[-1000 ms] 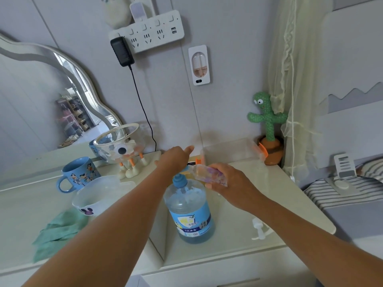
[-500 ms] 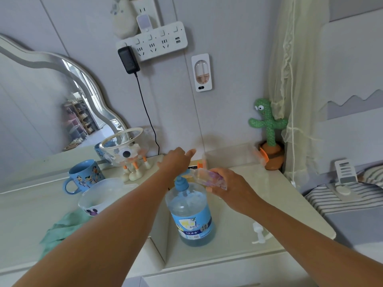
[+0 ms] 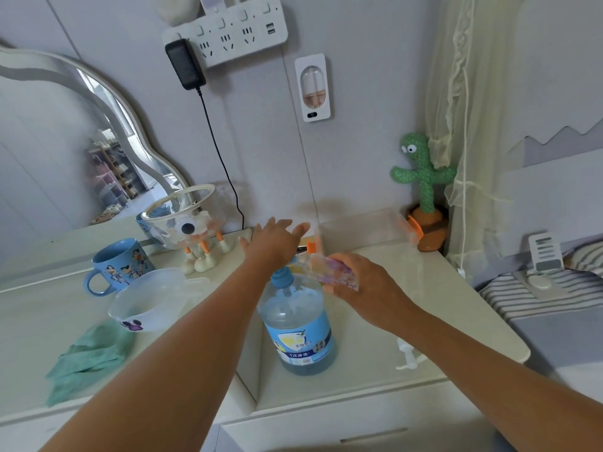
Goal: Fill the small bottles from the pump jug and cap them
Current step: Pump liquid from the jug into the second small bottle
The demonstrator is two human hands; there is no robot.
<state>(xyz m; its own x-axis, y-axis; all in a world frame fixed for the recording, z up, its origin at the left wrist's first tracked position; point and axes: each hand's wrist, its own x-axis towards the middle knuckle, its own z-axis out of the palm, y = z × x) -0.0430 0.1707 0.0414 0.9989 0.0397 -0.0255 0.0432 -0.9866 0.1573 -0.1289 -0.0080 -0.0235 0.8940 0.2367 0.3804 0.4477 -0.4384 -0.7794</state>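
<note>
A clear pump jug (image 3: pixel 298 327) with a blue label and a blue pump head stands upright on the lower cream counter, holding pale blue liquid. My left hand (image 3: pixel 275 244) lies palm-down on top of the pump head, fingers spread. My right hand (image 3: pixel 362 287) grips a small clear bottle (image 3: pixel 326 267) with pastel print, tilted on its side with its mouth at the pump spout. A white pump cap (image 3: pixel 406 353) lies on the counter right of the jug, partly behind my right forearm.
Left of the jug sit a white bowl (image 3: pixel 146 305), a blue mug (image 3: pixel 119 264), a crumpled green cloth (image 3: pixel 88 357) and a glass bowl (image 3: pixel 181 216) on toy legs. A clear box (image 3: pixel 365 228) with orange clips and a cactus toy (image 3: pixel 424 190) stand by the wall. The counter's front edge is near.
The hands and the bottle stay at the pump. The fingers of my left hand have spread a little over the pump head. The camera has shifted slightly.
</note>
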